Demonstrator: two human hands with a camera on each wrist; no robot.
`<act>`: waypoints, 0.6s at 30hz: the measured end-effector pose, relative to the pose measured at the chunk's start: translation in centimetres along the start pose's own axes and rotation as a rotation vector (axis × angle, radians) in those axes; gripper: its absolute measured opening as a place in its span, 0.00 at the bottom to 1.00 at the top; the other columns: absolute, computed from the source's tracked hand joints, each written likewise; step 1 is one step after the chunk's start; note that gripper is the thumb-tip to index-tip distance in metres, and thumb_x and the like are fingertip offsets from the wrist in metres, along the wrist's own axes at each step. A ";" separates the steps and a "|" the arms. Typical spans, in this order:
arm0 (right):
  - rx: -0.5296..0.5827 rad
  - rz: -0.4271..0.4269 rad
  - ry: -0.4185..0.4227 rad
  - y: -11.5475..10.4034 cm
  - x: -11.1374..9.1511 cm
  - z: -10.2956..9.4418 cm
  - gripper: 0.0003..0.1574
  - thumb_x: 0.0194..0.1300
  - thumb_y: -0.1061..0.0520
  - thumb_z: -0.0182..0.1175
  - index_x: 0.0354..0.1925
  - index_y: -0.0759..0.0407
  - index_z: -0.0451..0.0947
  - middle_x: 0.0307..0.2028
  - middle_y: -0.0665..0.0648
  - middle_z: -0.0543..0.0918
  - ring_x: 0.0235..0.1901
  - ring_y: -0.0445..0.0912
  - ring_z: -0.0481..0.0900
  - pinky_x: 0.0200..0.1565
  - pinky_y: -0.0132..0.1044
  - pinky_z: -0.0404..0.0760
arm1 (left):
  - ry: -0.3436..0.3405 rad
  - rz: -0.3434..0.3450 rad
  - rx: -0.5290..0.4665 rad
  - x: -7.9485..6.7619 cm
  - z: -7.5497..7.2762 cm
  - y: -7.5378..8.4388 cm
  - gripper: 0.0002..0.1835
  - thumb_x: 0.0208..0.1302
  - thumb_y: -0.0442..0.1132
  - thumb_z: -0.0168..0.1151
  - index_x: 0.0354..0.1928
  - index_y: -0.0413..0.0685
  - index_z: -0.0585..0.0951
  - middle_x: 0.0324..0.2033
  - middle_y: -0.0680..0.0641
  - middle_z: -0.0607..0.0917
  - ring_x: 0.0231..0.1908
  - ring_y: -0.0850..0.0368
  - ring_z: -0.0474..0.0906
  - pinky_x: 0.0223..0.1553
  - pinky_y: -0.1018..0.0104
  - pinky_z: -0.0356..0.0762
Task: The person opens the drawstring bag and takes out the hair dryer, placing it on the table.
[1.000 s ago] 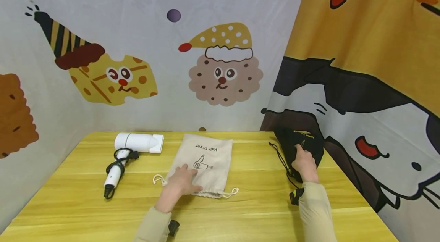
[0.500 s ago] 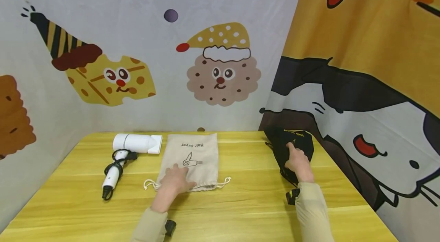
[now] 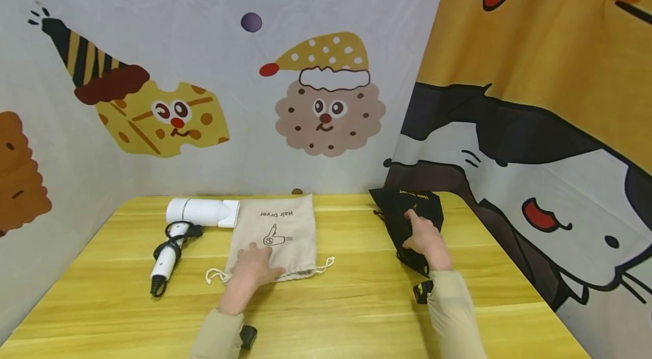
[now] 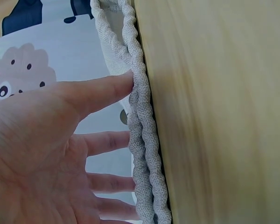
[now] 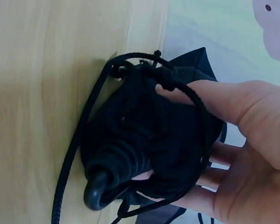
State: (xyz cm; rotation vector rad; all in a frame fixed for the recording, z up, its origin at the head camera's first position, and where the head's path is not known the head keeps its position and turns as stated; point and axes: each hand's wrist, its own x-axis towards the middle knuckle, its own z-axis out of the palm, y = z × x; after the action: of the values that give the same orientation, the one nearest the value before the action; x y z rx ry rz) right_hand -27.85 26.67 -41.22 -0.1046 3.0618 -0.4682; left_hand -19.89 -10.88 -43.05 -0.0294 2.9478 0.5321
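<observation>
A beige drawstring bag (image 3: 295, 248) printed "Hair Dryer" lies flat on the table. My left hand (image 3: 253, 266) rests on its lower left part, fingers spread and fairly straight. Along the bag's gathered mouth (image 4: 147, 126), the thumb touches the hem in the left wrist view. At the right, my right hand (image 3: 429, 241) grips a black drawstring pouch (image 3: 396, 223) with yellow lettering. The right wrist view shows thumb and fingers around the bulging pouch (image 5: 179, 140), with a ribbed black cord sleeve and loop (image 5: 98, 186) at its mouth.
A white hair dryer (image 3: 204, 213) with its black cord wound round the handle lies left of the beige bag, its nozzle right at the bag's edge. The wooden table (image 3: 356, 313) ends at a cartoon-printed curtain (image 3: 326, 178) at the back and right.
The beige bag has slid left under my left hand, up to the hair dryer's nozzle. The black pouch has moved left with my right hand. The hair dryer stays put.
</observation>
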 end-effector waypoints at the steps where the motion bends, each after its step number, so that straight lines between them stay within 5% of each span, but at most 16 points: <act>1: 0.000 -0.010 0.000 -0.2 0.0 0.0 0.42 0.49 0.62 0.70 0.60 0.62 0.63 0.51 0.73 0.77 0.43 0.66 0.78 0.45 0.58 0.77 | 0.000 0.003 -0.004 0.0 0.0 0.0 0.35 0.53 0.55 0.67 0.57 0.40 0.75 0.54 0.29 0.72 0.51 0.28 0.69 0.44 0.25 0.69; 18: -0.044 -0.118 0.006 -3.1 -0.2 1.4 0.45 0.50 0.51 0.72 0.64 0.55 0.64 0.54 0.69 0.76 0.46 0.64 0.79 0.40 0.58 0.79 | 0.003 0.011 -0.010 0.1 0.0 -0.3 0.36 0.53 0.55 0.67 0.59 0.40 0.74 0.54 0.29 0.72 0.51 0.27 0.69 0.44 0.24 0.69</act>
State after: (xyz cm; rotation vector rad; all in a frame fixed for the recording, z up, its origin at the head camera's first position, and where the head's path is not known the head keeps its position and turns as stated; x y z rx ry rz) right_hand -27.41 23.32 -41.62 -0.2866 3.0849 -0.4075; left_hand -19.95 -11.22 -43.15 -0.0150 2.9501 0.5480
